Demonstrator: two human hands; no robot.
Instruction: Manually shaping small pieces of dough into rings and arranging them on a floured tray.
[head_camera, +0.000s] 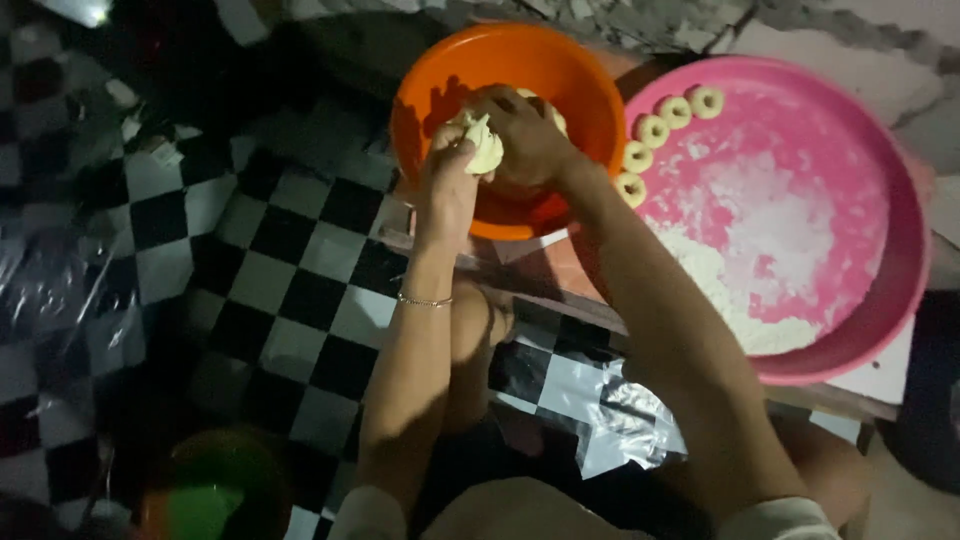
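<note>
Both my hands are inside an orange bowl (560, 70) and grip a lump of pale dough (486, 148). My left hand (447, 175) holds the dough from the left and wears a thin bracelet on the wrist. My right hand (528, 135) closes over the dough from the right and above. Beside the bowl, on the right, stands a large pink round tray (890, 250) dusted with flour. Several small dough rings (653, 130) lie in a curved row along its upper left rim.
A heap of white flour (740, 300) lies in the tray's lower part. The bowl and tray rest on a low wooden board (560, 275). The floor is a black and white checked sheet (290, 270). A green and orange container (215, 490) stands at bottom left.
</note>
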